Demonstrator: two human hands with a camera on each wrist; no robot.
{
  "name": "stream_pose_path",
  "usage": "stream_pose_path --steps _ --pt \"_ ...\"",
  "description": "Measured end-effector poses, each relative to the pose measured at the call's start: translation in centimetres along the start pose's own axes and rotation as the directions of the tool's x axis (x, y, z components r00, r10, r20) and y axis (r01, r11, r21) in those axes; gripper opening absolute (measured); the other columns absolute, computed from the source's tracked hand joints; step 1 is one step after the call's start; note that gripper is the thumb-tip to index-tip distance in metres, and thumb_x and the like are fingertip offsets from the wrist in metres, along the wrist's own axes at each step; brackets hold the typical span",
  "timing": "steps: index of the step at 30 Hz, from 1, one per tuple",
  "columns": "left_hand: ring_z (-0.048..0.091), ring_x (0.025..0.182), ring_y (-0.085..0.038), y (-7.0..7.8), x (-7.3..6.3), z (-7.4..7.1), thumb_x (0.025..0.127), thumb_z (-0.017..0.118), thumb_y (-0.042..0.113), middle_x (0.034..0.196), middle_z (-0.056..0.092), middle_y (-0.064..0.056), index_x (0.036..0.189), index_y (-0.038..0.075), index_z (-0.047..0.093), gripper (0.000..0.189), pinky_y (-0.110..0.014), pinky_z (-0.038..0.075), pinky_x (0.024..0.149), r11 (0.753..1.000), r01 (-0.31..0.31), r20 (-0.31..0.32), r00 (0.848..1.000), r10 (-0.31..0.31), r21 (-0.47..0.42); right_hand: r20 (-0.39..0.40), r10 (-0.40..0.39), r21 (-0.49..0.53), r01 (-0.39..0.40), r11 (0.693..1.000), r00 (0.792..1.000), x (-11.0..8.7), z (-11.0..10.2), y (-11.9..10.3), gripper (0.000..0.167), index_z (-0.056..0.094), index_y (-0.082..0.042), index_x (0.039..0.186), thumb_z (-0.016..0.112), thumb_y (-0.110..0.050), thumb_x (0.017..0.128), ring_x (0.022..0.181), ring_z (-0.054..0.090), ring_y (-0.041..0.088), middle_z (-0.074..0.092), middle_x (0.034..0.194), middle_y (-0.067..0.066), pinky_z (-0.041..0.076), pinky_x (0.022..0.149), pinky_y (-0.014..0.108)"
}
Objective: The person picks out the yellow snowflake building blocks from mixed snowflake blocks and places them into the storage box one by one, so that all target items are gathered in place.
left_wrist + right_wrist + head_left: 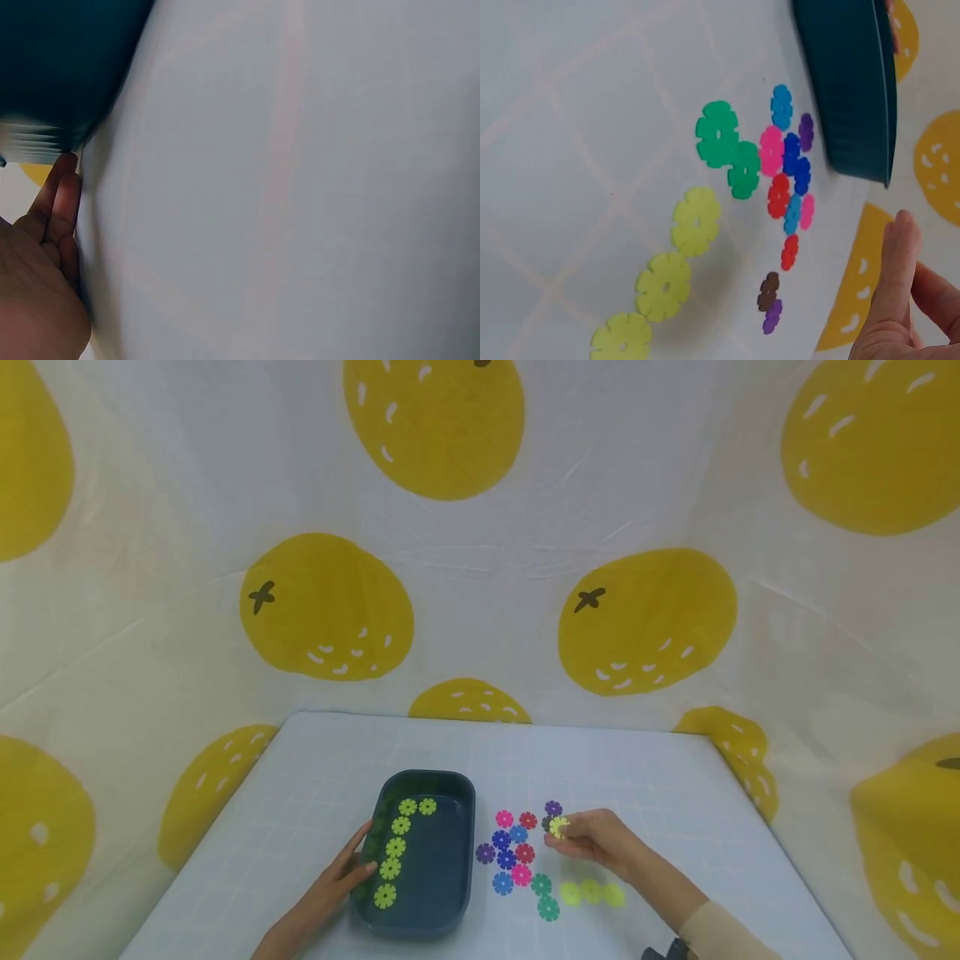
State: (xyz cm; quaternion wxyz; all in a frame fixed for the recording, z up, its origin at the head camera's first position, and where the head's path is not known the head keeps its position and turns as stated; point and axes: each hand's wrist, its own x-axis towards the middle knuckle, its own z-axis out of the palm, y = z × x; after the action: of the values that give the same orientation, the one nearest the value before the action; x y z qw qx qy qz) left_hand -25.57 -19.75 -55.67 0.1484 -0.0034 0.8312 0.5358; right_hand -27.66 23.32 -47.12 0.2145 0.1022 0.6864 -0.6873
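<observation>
My left hand (pixel 333 887) holds the left side of a dark teal tray (pixel 438 872), thumb over the rim, fingers along the outer wall. Inside the tray, several yellow-green flower-shaped discs (pixel 395 847) form a bent line. Over the table to the right, my right hand (pixel 600 839) pinches a yellow flower-shaped disc (pixel 558 827) between thumb and fingers. That disc is hidden in the right wrist view, where the hand (pixel 892 300) shows at lower right. Just beneath it are a purple disc (pixel 553 807) and a brown disc (pixel 768 292).
Between tray and right hand lie several pink, red, blue and purple discs (pixel 506 858). Two green discs (pixel 548 908) lie nearer me, beside three yellow discs (pixel 591 891) in a row. A white cloth (pixel 360 739) covers the table. Fruit-printed curtains (pixel 480 610) stand behind and at both sides.
</observation>
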Motion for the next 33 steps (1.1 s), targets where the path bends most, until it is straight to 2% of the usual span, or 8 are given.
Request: stream_pose_path --steps 6,13,20,24,28,33 --pt "0.020 0.145 -0.054 -0.1 -0.1 0.0 0.098 0.059 0.041 0.164 0.013 -0.022 0.160 0.027 0.014 0.078 -0.069 0.029 0.110 1.000 -0.010 0.007 1.000 0.010 -0.022 0.015 -0.041 0.002 0.041 0.999 0.999 -0.1 0.4 -0.8 0.044 0.046 0.016 0.133 0.058 -0.006 0.097 0.100 0.073 0.029 0.072 0.110 0.020 0.059 0.083 0.033" --pt "0.027 0.143 -0.053 -0.2 0.0 0.0 0.099 0.059 0.040 0.163 0.018 -0.024 0.160 0.026 0.014 0.078 -0.069 0.030 0.110 0.999 -0.031 0.005 1.000 0.031 -0.032 0.015 -0.020 0.016 0.020 1.000 1.000 0.1 1.0 -1.9 0.040 0.051 0.014 0.131 0.057 -0.007 0.098 0.100 0.073 0.028 0.072 0.110 0.020 0.059 0.084 0.031" --pt "0.028 0.141 -0.054 -0.1 -0.1 0.0 0.099 0.059 0.039 0.162 0.018 -0.025 0.161 0.024 0.014 0.078 -0.069 0.032 0.109 0.998 -0.047 0.008 0.999 0.048 -0.037 0.030 -0.078 -0.016 0.078 0.997 0.997 0.0 1.7 -2.6 0.039 0.051 0.013 0.129 0.058 -0.010 0.098 0.100 0.073 0.029 0.072 0.109 0.020 0.059 0.083 0.031" --pt "0.028 0.141 -0.055 -0.2 -0.1 0.0 0.100 0.058 0.036 0.163 0.016 -0.025 0.161 0.022 0.014 0.077 -0.068 0.032 0.109 0.997 -0.064 0.011 0.998 0.065 -0.042 0.034 -0.049 0.014 0.048 0.999 0.998 0.3 2.3 -3.1 0.039 0.053 0.013 0.129 0.058 -0.011 0.098 0.104 0.071 0.030 0.070 0.115 0.024 0.059 0.084 0.030" --pt "0.025 0.143 -0.054 -0.3 0.1 0.0 0.099 0.059 0.039 0.163 0.016 -0.023 0.161 0.024 0.014 0.077 -0.069 0.030 0.110 0.998 -0.053 0.006 0.999 0.053 -0.040 0.042 -0.037 0.026 0.035 0.999 0.998 0.6 3.0 -3.5 0.039 0.054 0.013 0.129 0.058 -0.011 0.098 0.102 0.072 0.029 0.072 0.112 0.022 0.059 0.084 0.030" --pt "0.024 0.143 -0.053 -0.5 0.2 0.0 0.098 0.060 0.041 0.163 0.017 -0.023 0.160 0.026 0.015 0.078 -0.071 0.027 0.111 0.998 -0.036 -0.003 0.999 0.036 -0.045 0.057 -0.061 -0.029 0.063 0.998 0.997 0.8 3.8 -4.0 0.038 0.057 0.011 0.126 0.059 -0.013 0.098 0.101 0.073 0.026 0.074 0.107 0.016 0.058 0.085 0.027"
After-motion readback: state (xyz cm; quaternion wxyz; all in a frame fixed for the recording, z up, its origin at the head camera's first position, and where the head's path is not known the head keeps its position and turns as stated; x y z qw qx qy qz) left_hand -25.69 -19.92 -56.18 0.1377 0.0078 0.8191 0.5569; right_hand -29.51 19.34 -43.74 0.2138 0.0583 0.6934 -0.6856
